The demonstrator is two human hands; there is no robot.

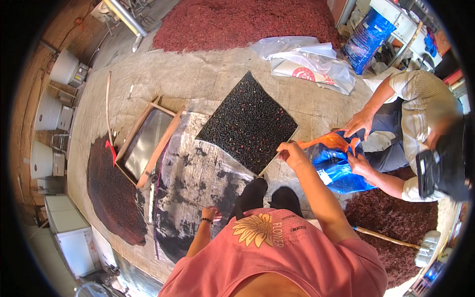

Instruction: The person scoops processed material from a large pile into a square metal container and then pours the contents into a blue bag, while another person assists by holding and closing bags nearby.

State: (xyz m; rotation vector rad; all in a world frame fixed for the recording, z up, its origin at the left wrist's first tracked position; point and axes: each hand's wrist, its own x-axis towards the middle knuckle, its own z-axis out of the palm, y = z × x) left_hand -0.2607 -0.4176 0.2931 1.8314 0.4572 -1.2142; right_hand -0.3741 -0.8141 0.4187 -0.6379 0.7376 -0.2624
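Note:
A square, thin-rimmed tray (221, 149) lies tilted cornerwise in front of my feet. Dark, round berries or beans (247, 119) fill it, a few reddish ones among them. Its right-hand edge is where my right hand (293, 154) closes, fingers wrapped on the rim. My left hand (212, 214) hangs low beside my left leg, away from the tray; its fingers look loosely extended and nothing shows in them. Just right of my right hand, a co-worker's two hands (361, 123) spread the mouth of a blue bag (329, 166) with an orange upper part.
A wooden-framed screen (166, 148) lies left on a stained sheet (185, 168). Dark heaps (116, 198) and reddish heaps (242, 24) cover parts of the floor. A long-handled tool (108, 99), clear plastic bags (316, 59), another blue bag (368, 42) and a rake (391, 236) stand around.

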